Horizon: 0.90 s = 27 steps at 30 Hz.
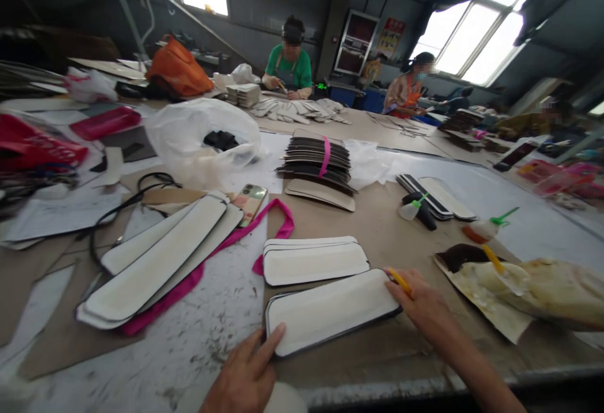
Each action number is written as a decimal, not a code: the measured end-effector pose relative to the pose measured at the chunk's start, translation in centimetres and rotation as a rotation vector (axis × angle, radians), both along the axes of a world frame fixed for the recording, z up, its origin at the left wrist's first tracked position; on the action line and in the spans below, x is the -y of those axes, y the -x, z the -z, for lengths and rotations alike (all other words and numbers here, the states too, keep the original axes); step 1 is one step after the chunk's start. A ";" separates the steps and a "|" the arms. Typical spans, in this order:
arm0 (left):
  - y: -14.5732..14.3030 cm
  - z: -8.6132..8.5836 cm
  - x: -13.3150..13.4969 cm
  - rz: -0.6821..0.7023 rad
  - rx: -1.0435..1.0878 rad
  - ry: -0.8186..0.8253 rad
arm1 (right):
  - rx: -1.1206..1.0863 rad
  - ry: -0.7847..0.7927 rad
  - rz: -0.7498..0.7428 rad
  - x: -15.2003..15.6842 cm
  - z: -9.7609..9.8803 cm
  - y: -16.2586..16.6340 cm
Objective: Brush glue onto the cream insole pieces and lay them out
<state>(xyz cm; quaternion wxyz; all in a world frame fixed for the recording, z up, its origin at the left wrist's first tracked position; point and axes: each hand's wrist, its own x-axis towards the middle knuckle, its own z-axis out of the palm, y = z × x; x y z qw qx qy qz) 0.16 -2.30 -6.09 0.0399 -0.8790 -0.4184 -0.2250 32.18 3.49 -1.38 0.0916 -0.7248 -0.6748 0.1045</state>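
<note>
A long white panel with rounded corners and a dark edge (333,315) lies slanted on the table before me. My left hand (248,369) grips its near left corner, one digit pressed on top and the others beside the edge. At the panel's right end, my right hand (422,303) is closed around a slim yellow-handled tool (400,281); its tip is too small to make out. Just behind lies a short stack of similar white panels (314,262). More long white panels (158,262) are fanned out to the left over a pink cloth strip (189,281).
A dark panel bundle (311,155) with a pink band stands behind. Small bottles (409,210) with green nozzles and a stained bag (557,287) holding another yellow-handled tool lie right. A phone (250,202) and plastic bag (189,136) are left. Co-workers (290,63) sit across the table.
</note>
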 end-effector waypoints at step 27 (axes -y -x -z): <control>-0.8 -3.9 -3.1 -0.728 1.484 1.279 | -0.683 0.069 0.351 1.2 -2.5 3.4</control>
